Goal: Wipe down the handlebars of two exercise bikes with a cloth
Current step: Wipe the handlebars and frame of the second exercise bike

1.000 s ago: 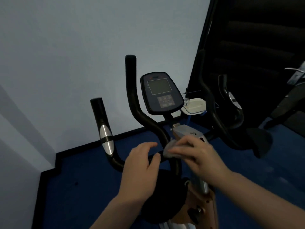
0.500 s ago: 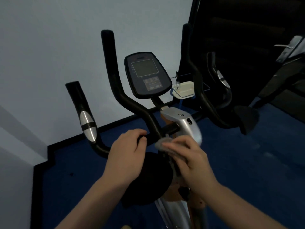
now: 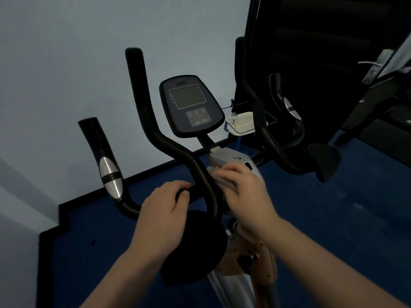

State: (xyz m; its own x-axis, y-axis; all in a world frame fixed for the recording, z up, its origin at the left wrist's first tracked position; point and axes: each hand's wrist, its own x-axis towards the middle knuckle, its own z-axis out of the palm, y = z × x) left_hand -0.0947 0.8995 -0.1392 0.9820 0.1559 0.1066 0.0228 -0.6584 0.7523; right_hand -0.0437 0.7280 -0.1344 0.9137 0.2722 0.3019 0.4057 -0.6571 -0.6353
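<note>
Two hands on one handlebar point(image 3: 178, 150): left grip point(image 3: 164, 210) round it, right point(image 3: 242, 192) (blurred) pressing one cloth point(image 3: 219, 177).

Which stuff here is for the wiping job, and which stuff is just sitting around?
For the job:
- black handlebars
- grey cloth, under the right hand
- left hand, gripping the handlebar crossbar

Just there:
- console screen
- white tray behind the bike
- black seat
- blue floor
</note>
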